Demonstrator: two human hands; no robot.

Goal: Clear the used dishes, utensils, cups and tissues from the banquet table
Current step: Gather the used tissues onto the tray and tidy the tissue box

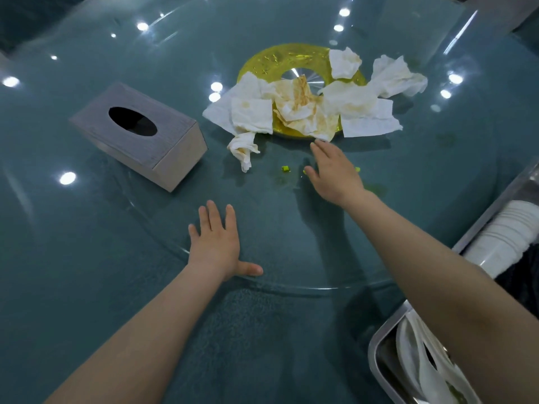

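Reaching for the soiled tissues on the glass turntable. Your right hand [332, 167] is stretched forward with its fingers straight and holding nothing, the fingertips just short of the nearest stained tissue [309, 123]; your left hand [215, 243] lies flat and spread on the turntable [291, 243] close to its near edge, also holding nothing. The used tissues [361, 112] lie in a loose heap over the yellow centre disc [280, 62], with one twisted tissue [243, 148] apart on the glass just in front of the heap and another crumpled one [398, 77] at the far right. To do this step well, keep the flat hand pressing so the turntable does not rotate under you, then sweep the reaching hand over the heap from its far side and rake the sheets toward you into a single bunch before closing on them; pinching sheet by sheet would likely cost several extra reaches. Gather the twisted stray and the right-hand one into the same bunch if they come easily. Small yellow-green scraps [285, 169] and a wet smear lie beside your reaching hand; a tissue dragged across them may pick them up. The grey tissue box [140, 135] stands to the left, well apart from the heap, and the metal trays [379, 351] at your right already hold stacked white ware, probably the place for the bunch.
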